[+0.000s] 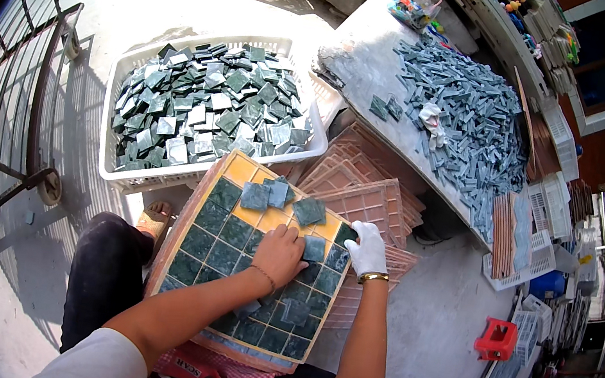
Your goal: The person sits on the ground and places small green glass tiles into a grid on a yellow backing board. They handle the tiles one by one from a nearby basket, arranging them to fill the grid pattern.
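Across my lap rests a square grid tray (229, 229) with a yellow base, largely filled with rows of dark green stone tiles. Several loose tiles (255, 196) lie on top of the yellow upper part. My left hand (280, 257), bare, presses down on the middle of the grid with bent fingers; what lies beneath them is hidden. Just right of it is a loose grey-green tile (314, 249). At the tray's upper right corner my right hand (368, 250), in a white glove, pinches a dark green stone tile (346, 235).
Ahead stands a white plastic crate (112, 119) heaped with square green tiles. To its right, a stone slab table (363, 56) carries a large pile of narrow stone strips (465, 112). Reddish grid trays (369, 195) are stacked below it. A metal-barred cart (39, 100) stands left, a red stool (496, 340) right.
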Demonstrator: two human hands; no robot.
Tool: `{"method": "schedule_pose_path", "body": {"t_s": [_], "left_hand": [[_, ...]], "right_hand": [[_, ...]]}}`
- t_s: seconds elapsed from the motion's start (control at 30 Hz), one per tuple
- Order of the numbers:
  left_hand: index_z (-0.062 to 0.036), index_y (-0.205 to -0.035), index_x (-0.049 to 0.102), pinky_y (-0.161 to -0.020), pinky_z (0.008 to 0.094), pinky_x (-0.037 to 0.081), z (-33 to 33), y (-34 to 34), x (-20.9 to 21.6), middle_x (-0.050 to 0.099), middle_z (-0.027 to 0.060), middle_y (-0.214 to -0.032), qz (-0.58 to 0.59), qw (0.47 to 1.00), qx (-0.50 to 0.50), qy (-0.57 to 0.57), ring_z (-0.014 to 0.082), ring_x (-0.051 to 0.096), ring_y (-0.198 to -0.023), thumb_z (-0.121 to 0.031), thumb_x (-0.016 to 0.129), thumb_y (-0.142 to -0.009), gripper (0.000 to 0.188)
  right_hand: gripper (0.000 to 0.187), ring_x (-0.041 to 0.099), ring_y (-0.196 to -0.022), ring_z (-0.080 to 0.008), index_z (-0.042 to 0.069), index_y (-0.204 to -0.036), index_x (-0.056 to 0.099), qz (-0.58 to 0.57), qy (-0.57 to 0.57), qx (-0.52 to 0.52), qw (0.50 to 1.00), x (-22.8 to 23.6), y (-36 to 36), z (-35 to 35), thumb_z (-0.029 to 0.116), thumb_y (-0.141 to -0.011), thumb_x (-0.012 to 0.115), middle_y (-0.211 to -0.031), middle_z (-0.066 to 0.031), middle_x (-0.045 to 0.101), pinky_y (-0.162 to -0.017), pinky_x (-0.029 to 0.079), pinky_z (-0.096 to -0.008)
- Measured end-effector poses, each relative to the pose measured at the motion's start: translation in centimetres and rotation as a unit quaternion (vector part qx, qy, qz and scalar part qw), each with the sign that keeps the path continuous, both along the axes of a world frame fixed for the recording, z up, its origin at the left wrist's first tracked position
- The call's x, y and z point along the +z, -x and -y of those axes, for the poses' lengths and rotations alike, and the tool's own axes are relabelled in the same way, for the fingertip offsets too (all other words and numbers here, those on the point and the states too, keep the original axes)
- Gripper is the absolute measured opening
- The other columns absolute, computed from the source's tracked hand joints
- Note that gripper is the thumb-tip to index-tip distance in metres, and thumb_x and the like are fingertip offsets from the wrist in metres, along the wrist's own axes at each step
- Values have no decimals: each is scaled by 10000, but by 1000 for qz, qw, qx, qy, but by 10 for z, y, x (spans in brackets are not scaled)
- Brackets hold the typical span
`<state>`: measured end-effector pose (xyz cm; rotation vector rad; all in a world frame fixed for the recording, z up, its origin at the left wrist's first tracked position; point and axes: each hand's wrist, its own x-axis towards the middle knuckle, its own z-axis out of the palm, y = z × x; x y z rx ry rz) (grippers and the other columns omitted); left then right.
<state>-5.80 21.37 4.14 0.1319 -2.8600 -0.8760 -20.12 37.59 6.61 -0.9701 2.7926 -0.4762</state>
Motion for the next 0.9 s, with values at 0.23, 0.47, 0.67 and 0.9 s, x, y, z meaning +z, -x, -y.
{"method": "schedule_pose_path", "body": {"t_s": [0.23,0.47,0.67,0.9], "left_hand": [[-70,-872,561,-796,346,408,6,-6,-5,513,87,-889,-22,999,-19,-39,263,479,-881,-196,693,-681,264],[-34,-866,570,-807,357,420,18,-32,-9,508,103,-930,-80,995,-43,-48,267,479,-924,-147,660,-679,236],[-16,-974,570,-934,377,390,20,-44,-11,511,130,-1095,-83,991,-64,-82,299,467,-1073,-106,669,-689,315],[-35,-1005,580,-932,388,404,51,-82,3,516,132,-1155,-89,987,-62,-121,313,487,-1089,-81,659,-711,308]], "right_hand": [[498,530,-992,-330,20,-1079,530,27,-12,46,998,29,-24,21,170,-639,710,-1048,-164,553,-855,439,-385],[479,526,-1009,-304,43,-1015,534,-7,-58,79,995,16,-57,31,228,-629,749,-1031,-127,549,-833,452,-384],[318,569,-887,-280,97,-1069,523,-104,-30,135,985,9,-57,26,202,-783,614,-959,-90,578,-745,484,-381],[172,577,-825,-317,113,-994,569,5,-34,120,992,8,-25,20,147,-833,521,-834,-133,593,-703,466,-419]]}}
